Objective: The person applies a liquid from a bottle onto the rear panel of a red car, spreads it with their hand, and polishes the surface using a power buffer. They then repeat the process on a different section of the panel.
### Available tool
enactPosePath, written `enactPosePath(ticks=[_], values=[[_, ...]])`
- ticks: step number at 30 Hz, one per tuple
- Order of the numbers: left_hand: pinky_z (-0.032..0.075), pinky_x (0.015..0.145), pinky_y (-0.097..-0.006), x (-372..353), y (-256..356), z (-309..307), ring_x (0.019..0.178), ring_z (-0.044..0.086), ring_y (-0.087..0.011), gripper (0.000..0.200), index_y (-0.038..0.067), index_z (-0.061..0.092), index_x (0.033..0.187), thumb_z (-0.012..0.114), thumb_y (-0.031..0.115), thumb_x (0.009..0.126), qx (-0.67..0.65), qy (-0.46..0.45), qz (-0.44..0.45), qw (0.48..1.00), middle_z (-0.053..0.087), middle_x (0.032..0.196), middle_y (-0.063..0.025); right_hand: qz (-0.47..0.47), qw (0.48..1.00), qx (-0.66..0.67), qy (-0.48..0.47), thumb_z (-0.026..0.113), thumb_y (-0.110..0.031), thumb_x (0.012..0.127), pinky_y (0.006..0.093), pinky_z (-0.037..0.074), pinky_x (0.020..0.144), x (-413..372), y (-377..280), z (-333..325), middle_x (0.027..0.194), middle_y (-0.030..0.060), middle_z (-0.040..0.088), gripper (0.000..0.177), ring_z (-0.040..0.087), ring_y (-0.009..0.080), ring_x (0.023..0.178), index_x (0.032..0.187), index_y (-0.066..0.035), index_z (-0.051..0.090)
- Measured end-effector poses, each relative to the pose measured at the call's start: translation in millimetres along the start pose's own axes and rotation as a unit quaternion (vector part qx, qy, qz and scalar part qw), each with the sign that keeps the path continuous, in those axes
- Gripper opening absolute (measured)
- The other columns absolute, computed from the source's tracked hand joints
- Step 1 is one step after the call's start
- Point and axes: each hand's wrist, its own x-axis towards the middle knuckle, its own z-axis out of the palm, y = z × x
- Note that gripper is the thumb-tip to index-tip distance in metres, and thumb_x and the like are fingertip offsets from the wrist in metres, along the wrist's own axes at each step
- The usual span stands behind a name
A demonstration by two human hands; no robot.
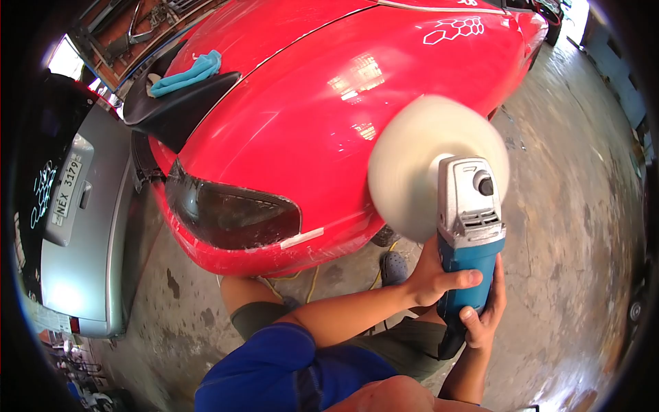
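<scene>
Left hand (432, 280) and right hand (486, 317) are both clamped on the polisher (473, 268): my left wraps the blue-green body just behind the metal head, thumb lying across the top, and my right grips lower down on the other side. The tool points away from me, off to the right of my knees. At its front sits the pad (405, 161), wide, round and cream-white, its surface a smooth blur. It overlaps the side of the red car (295, 144) — I can't tell from here whether it touches the paint or sits just off it.

Nearest me are my blue shirt (261, 371) and dark shorts (405, 343). Beyond my knees, a grey shoe (394, 268) rests on the stained floor (563, 261), with a yellow cord (313, 283) running near it. On the car's corner is a dark lamp (233, 213), a pale strip (302, 237) beside its lower edge. Farther along, a blue rag (187, 74) lies on a black panel (185, 103); white honeycomb shapes (453, 31) mark the red paint near the top. Well to the left stands a silver car (86, 275) with its number plate (68, 189) facing out — and behind everything, a cluttered rack (130, 34).
</scene>
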Motion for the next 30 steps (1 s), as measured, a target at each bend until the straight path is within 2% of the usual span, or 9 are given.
enactPosePath(ticks=[5, 7, 12, 17, 22, 23, 25, 27, 30], values=[[0.053, 0.108, -0.0391, 30, -10, 7, 0.121, 0.066, -0.0222, 0.074, 0.001, 0.062, 0.142, 0.089, 0.034, 0.081, 0.025, -0.008, -0.015, 1.000, 0.069, 0.131, -0.0123, 0.002, 0.998, 0.029, 0.055, 0.090, -0.056, 0.079, 0.0447, 0.038, 0.124, 15, 12, -7, 0.161, 0.0257, 0.050, 0.126, 0.052, 0.0338, 0.148, 0.169, 0.009, 0.029], [0.053, 0.107, -0.0383, 35, -10, 6, 0.120, 0.067, -0.0214, 0.072, 0.001, 0.063, 0.140, 0.089, 0.034, 0.082, 0.030, -0.027, -0.050, 0.998, 0.070, 0.130, -0.0121, 0.003, 0.997, 0.042, 0.061, 0.089, -0.057, 0.080, 0.0442, 0.037, 0.125, 17, 13, -6, 0.162, 0.0251, 0.049, 0.126, 0.051, 0.0332, 0.148, 0.170, 0.008, 0.028], [0.054, 0.106, -0.0382, 17, 0, 6, 0.119, 0.067, -0.0204, 0.069, 0.001, 0.064, 0.140, 0.087, 0.034, 0.084, 0.038, -0.012, -0.034, 0.999, 0.070, 0.128, -0.0114, -0.006, 0.997, 0.051, 0.050, 0.088, -0.055, 0.081, 0.0442, 0.037, 0.125, 6, 6, 5, 0.162, 0.0252, 0.049, 0.124, 0.051, 0.0332, 0.149, 0.170, 0.008, 0.028], [0.051, 0.110, -0.0381, -21, 35, -1, 0.123, 0.066, -0.0208, 0.072, 0.001, 0.063, 0.142, 0.089, 0.034, 0.084, -0.001, 0.004, -0.021, 1.000, 0.069, 0.132, -0.0110, -0.005, 1.000, 0.026, -0.006, 0.088, -0.049, 0.082, 0.0440, 0.037, 0.125, -14, -35, 36, 0.162, 0.0265, 0.049, 0.120, 0.051, 0.0336, 0.150, 0.169, 0.009, 0.029], [0.059, 0.099, -0.0423, -69, 73, -17, 0.115, 0.070, -0.0258, 0.068, 0.000, 0.057, 0.144, 0.078, 0.029, 0.086, -0.029, 0.024, -0.004, 0.999, 0.069, 0.127, -0.0139, 0.010, 0.995, -0.024, -0.097, 0.090, -0.042, 0.081, 0.0462, 0.037, 0.124, -28, -81, 70, 0.160, 0.0320, 0.049, 0.115, 0.051, 0.0365, 0.149, 0.167, 0.009, 0.034], [0.058, 0.101, -0.0435, -80, 78, -21, 0.117, 0.069, -0.0274, 0.078, 0.000, 0.053, 0.148, 0.077, 0.038, 0.084, -0.037, 0.036, -0.012, 0.999, 0.067, 0.131, -0.0152, -0.023, 0.989, -0.051, -0.138, 0.090, -0.039, 0.081, 0.0469, 0.038, 0.124, -28, -87, 77, 0.161, 0.0318, 0.048, 0.113, 0.050, 0.0374, 0.150, 0.167, 0.008, 0.034], [0.057, 0.102, -0.0433, -104, 90, -28, 0.119, 0.069, -0.0279, 0.080, -0.001, 0.055, 0.147, 0.079, 0.038, 0.082, -0.128, 0.053, -0.047, 0.989, 0.067, 0.133, -0.0162, -0.085, 0.968, -0.109, -0.212, 0.091, -0.033, 0.082, 0.0482, 0.038, 0.124, -22, -98, 88, 0.162, 0.0313, 0.047, 0.109, 0.048, 0.0393, 0.151, 0.167, 0.007, 0.035], [0.055, 0.104, -0.0464, -113, 108, -33, 0.125, 0.065, -0.0310, 0.089, 0.001, 0.049, 0.151, 0.077, 0.046, 0.080, -0.139, 0.041, -0.040, 0.989, 0.062, 0.139, -0.0180, -0.156, 0.951, -0.104, -0.247, 0.091, -0.025, 0.085, 0.0495, 0.038, 0.124, -18, -105, 107, 0.163, 0.0292, 0.044, 0.104, 0.046, 0.0413, 0.152, 0.167, 0.006, 0.035], [0.054, 0.106, -0.0487, -122, 129, -35, 0.130, 0.062, -0.0332, 0.097, 0.002, 0.044, 0.155, 0.073, 0.053, 0.078, -0.125, 0.081, -0.004, 0.989, 0.058, 0.143, -0.0187, -0.150, 0.949, -0.075, -0.267, 0.091, -0.022, 0.086, 0.0492, 0.038, 0.124, -16, -112, 126, 0.164, 0.0287, 0.043, 0.102, 0.047, 0.0415, 0.151, 0.169, 0.000, 0.036]])
